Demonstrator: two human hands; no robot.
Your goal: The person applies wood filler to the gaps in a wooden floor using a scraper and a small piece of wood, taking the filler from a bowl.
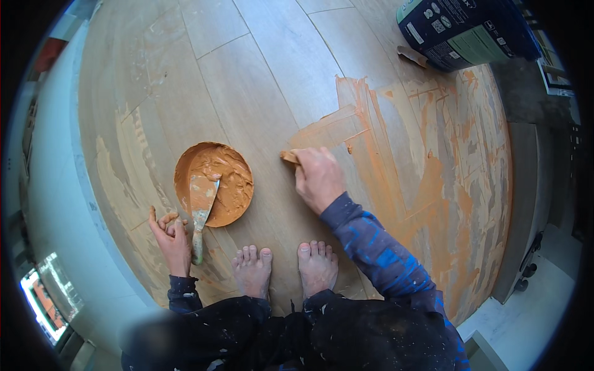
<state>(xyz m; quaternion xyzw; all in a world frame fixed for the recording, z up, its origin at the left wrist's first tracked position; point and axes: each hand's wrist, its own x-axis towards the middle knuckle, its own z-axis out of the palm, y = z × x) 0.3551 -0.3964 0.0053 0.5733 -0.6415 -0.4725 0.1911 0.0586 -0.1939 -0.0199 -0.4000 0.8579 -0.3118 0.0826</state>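
Note:
My right hand (pixel 321 177) is closed on a small flat applicator (pixel 289 157) coated in orange-brown paste, low over the wood-look tile floor (pixel 260 92). What the applicator is exactly, I cannot tell. My left hand (pixel 171 236) holds nothing; its fingers are partly curled and smeared with paste, just left of the putty knife's handle. A round tub (pixel 178 172) of orange-brown paste (pixel 234 185) stands on the floor between my hands. The putty knife (pixel 203 199) lies with its paste-smeared blade in the tub and its handle over the near rim.
Orange paste streaks (pixel 376 153) cover joints and planks on the right; paler smears (pixel 134 157) lie at left. A dark blue bucket (pixel 459 35) stands at the upper right, a scraper-like blade (pixel 411 56) beside its base. My bare feet (pixel 285 269) are near the tub.

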